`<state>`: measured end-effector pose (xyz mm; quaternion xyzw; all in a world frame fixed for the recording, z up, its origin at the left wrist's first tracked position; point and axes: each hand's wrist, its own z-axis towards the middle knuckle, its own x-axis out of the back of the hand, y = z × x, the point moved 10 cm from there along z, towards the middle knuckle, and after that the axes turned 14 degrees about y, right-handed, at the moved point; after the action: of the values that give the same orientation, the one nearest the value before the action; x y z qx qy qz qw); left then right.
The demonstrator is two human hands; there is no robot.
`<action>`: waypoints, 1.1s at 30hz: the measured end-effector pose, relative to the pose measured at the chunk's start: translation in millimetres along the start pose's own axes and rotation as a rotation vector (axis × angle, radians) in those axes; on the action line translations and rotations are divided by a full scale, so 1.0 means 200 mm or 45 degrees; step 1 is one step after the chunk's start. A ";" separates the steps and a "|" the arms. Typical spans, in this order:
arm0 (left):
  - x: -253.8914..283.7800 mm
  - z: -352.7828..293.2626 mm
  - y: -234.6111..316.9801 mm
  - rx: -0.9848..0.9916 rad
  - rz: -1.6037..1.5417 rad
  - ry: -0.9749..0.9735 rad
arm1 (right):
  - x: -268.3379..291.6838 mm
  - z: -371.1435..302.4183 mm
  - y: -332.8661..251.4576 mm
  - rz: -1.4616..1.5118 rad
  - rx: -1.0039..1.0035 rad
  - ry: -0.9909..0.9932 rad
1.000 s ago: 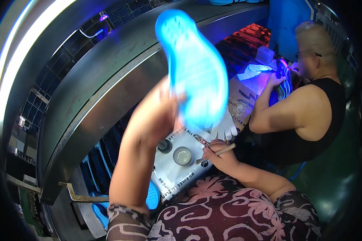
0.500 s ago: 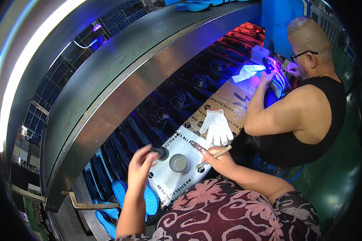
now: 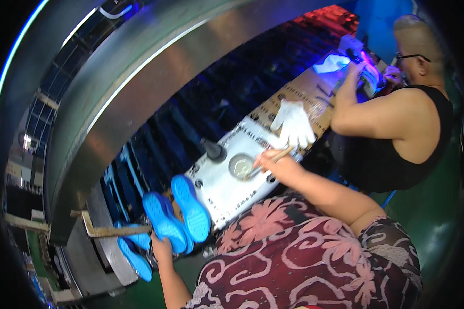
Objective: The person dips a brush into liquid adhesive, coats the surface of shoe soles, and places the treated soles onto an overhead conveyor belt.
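We see the blue soles (image 3: 178,213) standing on end at the desk's (image 3: 227,193) near-left edge, long axes pointing away; our left hand (image 3: 162,247) pinches one from below, nearer than our right hand (image 3: 273,160), closed on a brush (image 3: 265,160).
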<state>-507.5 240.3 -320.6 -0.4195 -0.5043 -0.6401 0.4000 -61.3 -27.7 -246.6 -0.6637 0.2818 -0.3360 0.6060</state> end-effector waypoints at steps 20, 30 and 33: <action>-0.13 -0.48 0.42 1.099 -2.006 -1.071 | -0.25 0.18 -0.08 -0.573 0.711 0.017; 0.10 -0.38 0.81 0.478 -1.753 -0.569 | -0.06 0.18 0.01 0.214 0.011 0.219; 0.18 -0.34 0.94 0.153 -1.540 -0.259 | -0.03 0.13 -0.06 0.404 -0.037 0.255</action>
<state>-352.2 137.1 -237.8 -0.0947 -0.7238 -0.6808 -0.0612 -44.8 -6.5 -236.0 -0.5827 0.4467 -0.2966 0.6108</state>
